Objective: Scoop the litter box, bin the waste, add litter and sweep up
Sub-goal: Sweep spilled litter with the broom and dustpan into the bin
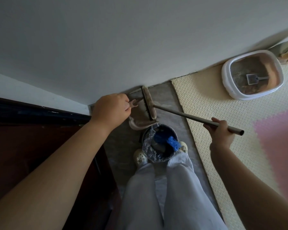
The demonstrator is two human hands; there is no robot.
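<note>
Grips the dustpan [140,116] by its handle with the left hand [112,110], fingers curled tight round it, close to the wall [140,47]. Rests the broom [149,103] head against the pan's toothed edge, pole [186,115] slanting off right. Stands with the lined bin [148,151] just below the pan's lip, between the feet [140,157], a blue bag [172,141] already inside. Clasps the pole near its end with the right hand [220,130], fingers wrapped round it. Shows the litter box [226,75] well apart at far right on the mat [206,100], scoop [250,79] lying in the litter. Looks like the sweep-up stage, probably near the end, with bristles being combed clean. Calls next for tipping the pan steadily over the bin, lip inside the liner, so nothing spills back out.
</note>
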